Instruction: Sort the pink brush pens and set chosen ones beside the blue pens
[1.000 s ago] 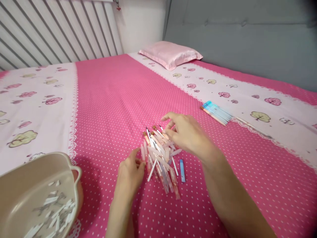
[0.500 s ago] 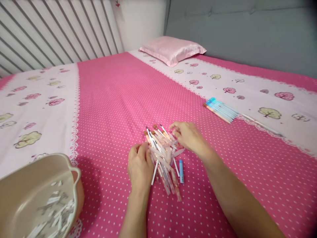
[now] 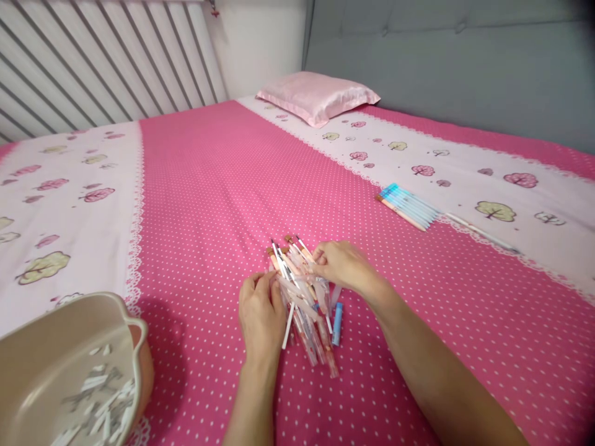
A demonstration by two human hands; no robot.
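Observation:
A loose pile of slim pens, paintbrushes and translucent pink plastic sleeves or caps lies on the pink dotted bedspread in front of me. Along its left edge rests my left hand, its fingers bent and their tips against the pile. My right hand reaches in from the right, with thumb and fingers drawn together over the upper right of the pile. What is between the fingertips of either hand is too hidden to name. A short blue tube-shaped piece lies just right of the pile.
A beige basin at the lower left holds many small white and grey pieces. To the right, a row of light-blue pens lies beside a brush, with a single pen farther right. A pink pillow sits near the grey headboard.
My right hand has moved left and slightly down, farther over the pile, and some pieces there have shifted. My left hand stays at the pile's left edge. The view has shifted slightly.

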